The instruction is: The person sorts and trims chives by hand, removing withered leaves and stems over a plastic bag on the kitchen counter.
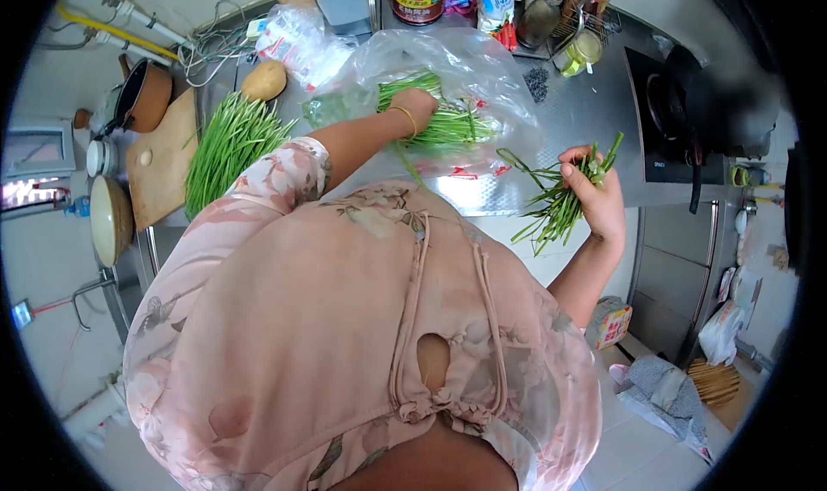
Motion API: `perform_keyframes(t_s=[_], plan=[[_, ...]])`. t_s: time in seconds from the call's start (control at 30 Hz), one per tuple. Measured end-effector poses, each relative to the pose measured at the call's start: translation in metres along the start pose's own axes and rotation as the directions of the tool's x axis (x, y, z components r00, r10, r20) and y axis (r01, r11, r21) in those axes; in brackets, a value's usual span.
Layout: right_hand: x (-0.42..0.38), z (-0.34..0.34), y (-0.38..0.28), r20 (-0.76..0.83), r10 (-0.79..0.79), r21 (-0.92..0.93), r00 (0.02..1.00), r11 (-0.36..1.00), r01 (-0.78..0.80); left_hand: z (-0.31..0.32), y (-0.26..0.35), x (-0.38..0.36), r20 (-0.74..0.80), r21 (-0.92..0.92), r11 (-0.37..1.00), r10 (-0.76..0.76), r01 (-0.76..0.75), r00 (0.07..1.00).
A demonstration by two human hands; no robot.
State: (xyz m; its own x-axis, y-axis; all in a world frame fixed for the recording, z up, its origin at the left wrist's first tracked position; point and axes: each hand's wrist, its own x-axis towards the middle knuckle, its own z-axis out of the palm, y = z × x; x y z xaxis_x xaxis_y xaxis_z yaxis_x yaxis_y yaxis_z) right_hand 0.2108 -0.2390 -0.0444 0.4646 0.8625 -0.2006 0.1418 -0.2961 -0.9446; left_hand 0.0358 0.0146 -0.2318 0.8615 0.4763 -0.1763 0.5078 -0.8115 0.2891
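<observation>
My left hand [415, 109], with a yellow band at the wrist, is down on a pile of long green stalks [457, 127] lying on an opened clear plastic bag [504, 77]. Its fingers are curled in among the stalks, and their tips are hidden. To the right, my right hand [594, 189] holds a loose bunch of green stalks [558, 205] between thumb and fingers, raised at the counter's front edge. Another large heap of green stalks [231, 151] rests on the counter at the left, apart from both hands.
A potato [264, 81], a wooden board [159, 151] and a brown pan [145, 95] are at the left. Behind the bag stand a dark tub [418, 0] and several bottles. A stove [659, 129] with a black wok [732, 103] is at the right.
</observation>
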Motion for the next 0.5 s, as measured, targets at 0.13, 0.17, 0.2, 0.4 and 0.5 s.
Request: perform_keyframes(t_s=[0.13,0.17,0.2,0.4,0.5], plan=[[0.003,0.006,-0.004,0.029,0.018,0.041,0.999,0.999,-0.019,0.004,0.013,0.004,0.034,0.144,0.988,-0.06,0.054,0.998],[0.004,0.008,-0.007,0.042,0.023,0.052,0.999,0.998,-0.025,0.003,0.015,0.003,0.047,0.161,0.984,-0.079,0.07,0.996],[0.006,0.009,-0.009,0.058,0.017,0.047,0.998,0.999,-0.019,0.004,0.015,0.003,0.012,0.135,0.989,-0.067,0.065,0.998],[0.012,0.017,-0.022,0.11,-0.016,0.042,0.994,0.999,0.011,0.002,0.015,0.005,-0.087,0.109,0.992,-0.059,0.068,0.994],[0.012,0.019,-0.023,0.125,-0.023,0.044,0.992,0.999,0.018,-0.005,0.016,0.003,-0.011,0.211,0.978,0.003,-0.001,1.0]])
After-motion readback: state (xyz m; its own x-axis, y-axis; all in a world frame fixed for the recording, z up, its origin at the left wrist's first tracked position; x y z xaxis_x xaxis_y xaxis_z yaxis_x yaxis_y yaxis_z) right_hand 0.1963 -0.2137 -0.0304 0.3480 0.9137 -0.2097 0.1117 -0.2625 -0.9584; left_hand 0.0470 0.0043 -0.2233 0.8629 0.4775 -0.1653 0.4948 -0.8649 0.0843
